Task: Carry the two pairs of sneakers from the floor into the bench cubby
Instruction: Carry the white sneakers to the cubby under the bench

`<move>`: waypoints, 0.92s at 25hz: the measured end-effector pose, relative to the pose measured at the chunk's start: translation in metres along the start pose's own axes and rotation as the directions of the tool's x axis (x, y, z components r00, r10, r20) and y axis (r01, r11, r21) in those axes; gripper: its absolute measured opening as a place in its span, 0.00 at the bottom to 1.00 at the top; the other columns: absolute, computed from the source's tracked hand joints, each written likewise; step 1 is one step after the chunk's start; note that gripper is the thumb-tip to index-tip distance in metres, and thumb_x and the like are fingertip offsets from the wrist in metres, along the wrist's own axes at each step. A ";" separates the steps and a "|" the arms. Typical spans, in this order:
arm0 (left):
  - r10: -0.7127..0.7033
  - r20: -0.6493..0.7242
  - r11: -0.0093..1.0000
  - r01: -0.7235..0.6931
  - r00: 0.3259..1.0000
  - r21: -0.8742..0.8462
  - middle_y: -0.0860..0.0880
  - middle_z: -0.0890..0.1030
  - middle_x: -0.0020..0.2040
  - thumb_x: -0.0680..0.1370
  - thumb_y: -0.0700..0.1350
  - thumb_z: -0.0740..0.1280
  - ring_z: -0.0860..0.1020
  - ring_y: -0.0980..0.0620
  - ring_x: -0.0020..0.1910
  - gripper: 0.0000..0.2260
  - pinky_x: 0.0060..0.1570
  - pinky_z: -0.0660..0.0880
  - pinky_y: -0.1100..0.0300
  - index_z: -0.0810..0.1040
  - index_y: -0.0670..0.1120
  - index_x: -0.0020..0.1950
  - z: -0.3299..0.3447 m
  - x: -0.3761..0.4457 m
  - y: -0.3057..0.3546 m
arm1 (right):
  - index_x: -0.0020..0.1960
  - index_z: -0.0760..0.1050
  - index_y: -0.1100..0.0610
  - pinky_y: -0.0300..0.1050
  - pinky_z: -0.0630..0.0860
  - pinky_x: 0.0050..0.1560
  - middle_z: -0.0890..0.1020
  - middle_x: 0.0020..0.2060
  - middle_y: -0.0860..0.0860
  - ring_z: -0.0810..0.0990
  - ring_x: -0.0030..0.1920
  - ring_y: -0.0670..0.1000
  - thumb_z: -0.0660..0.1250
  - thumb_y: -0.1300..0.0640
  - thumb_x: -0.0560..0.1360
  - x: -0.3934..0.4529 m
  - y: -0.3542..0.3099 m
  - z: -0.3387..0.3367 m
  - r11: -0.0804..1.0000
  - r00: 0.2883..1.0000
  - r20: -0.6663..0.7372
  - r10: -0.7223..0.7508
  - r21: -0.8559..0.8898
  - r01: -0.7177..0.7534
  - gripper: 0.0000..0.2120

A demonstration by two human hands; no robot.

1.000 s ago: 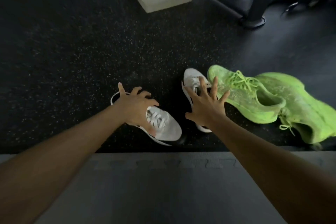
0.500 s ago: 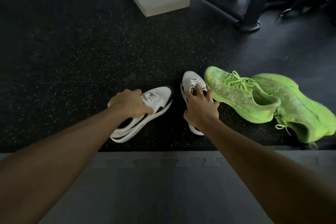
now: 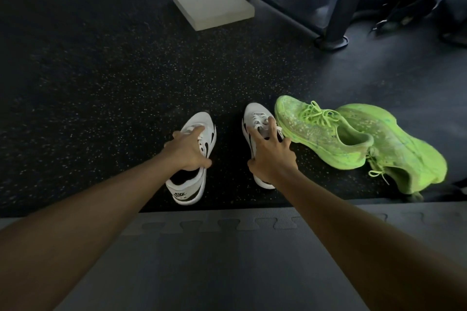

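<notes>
The left white sneaker [image 3: 195, 159] stands toe-away on the speckled dark floor [image 3: 101, 98], with the left hand [image 3: 188, 150] closed over its tongue and collar, thumb curled against the inner side. The right white sneaker [image 3: 255, 124] lies just beside it, parallel, and the right hand [image 3: 271, 156] presses down on its laces with fingers spread and bent around the upper, gripping it. Both forearms reach straight forward from the lower corners of the view. Touching the right white shoe's outer side is a neon green sneaker [image 3: 321, 134], its mate [image 3: 401, 151] leaning against it farther right. A grey foam mat [image 3: 227, 260] borders the floor nearest the person. Beyond, a pale block [image 3: 212, 5] sits near a machine base [image 3: 331, 40].
</notes>
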State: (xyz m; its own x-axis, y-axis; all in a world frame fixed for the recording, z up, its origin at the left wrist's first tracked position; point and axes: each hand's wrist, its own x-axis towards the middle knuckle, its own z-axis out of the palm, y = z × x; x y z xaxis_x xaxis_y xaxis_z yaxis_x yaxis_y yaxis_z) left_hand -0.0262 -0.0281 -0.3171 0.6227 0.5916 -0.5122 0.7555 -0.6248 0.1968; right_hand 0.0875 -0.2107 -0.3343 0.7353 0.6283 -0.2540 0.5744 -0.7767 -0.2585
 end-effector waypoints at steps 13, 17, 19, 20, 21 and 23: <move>0.050 -0.272 0.994 -0.073 0.961 -0.077 0.40 0.63 0.72 0.74 0.62 0.70 0.69 0.33 0.64 0.36 0.53 0.70 0.47 0.57 0.59 0.78 0.022 0.004 0.053 | 0.76 0.53 0.40 0.69 0.71 0.60 0.42 0.81 0.50 0.59 0.71 0.70 0.64 0.49 0.77 -0.016 -0.017 0.019 0.998 0.997 -0.078 -0.028 0.056 0.032 0.32; 0.065 -0.259 0.995 -0.082 0.964 -0.056 0.41 0.63 0.72 0.74 0.63 0.69 0.69 0.34 0.63 0.36 0.48 0.67 0.49 0.57 0.61 0.78 0.025 0.005 0.062 | 0.75 0.54 0.40 0.69 0.71 0.60 0.42 0.81 0.50 0.59 0.71 0.70 0.64 0.47 0.78 -0.012 -0.019 0.023 0.996 0.996 -0.089 -0.027 0.079 0.034 0.30; 0.053 -0.243 0.994 -0.074 0.969 -0.078 0.41 0.62 0.72 0.74 0.64 0.69 0.69 0.34 0.64 0.37 0.50 0.69 0.48 0.55 0.61 0.78 0.024 0.005 0.061 | 0.75 0.53 0.39 0.69 0.71 0.60 0.42 0.81 0.51 0.59 0.71 0.70 0.65 0.46 0.78 -0.011 -0.020 0.024 0.996 0.996 -0.091 -0.025 0.079 0.032 0.31; 0.053 -0.232 0.994 -0.075 0.971 -0.084 0.41 0.61 0.73 0.73 0.64 0.70 0.68 0.34 0.65 0.38 0.53 0.70 0.47 0.54 0.61 0.78 0.024 0.004 0.060 | 0.75 0.53 0.39 0.68 0.71 0.60 0.42 0.81 0.51 0.58 0.71 0.70 0.65 0.47 0.78 -0.010 -0.021 0.023 0.996 0.996 -0.090 -0.021 0.082 0.028 0.31; 0.054 -0.220 0.993 -0.076 0.974 -0.089 0.41 0.60 0.74 0.72 0.64 0.70 0.67 0.34 0.65 0.40 0.55 0.70 0.46 0.53 0.61 0.79 0.024 0.002 0.059 | 0.75 0.53 0.39 0.69 0.71 0.60 0.41 0.80 0.50 0.58 0.71 0.70 0.65 0.47 0.78 -0.010 -0.021 0.022 0.996 0.996 -0.088 -0.018 0.085 0.025 0.31; 0.038 -0.178 0.990 -0.060 0.983 -0.124 0.40 0.57 0.74 0.71 0.63 0.72 0.67 0.33 0.66 0.43 0.59 0.71 0.45 0.50 0.63 0.79 0.026 0.000 0.059 | 0.76 0.50 0.38 0.70 0.70 0.60 0.39 0.80 0.50 0.56 0.72 0.71 0.66 0.48 0.77 -0.010 -0.022 0.020 0.996 0.997 -0.080 -0.013 0.091 0.020 0.34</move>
State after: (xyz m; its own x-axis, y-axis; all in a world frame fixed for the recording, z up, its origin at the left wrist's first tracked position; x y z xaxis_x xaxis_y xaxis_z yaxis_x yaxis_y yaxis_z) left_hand 0.0126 -0.0781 -0.3271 0.6770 0.6486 -0.3477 0.7359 -0.5914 0.3296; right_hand 0.0599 -0.1991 -0.3442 0.7545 0.6325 -0.1754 0.5538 -0.7569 -0.3470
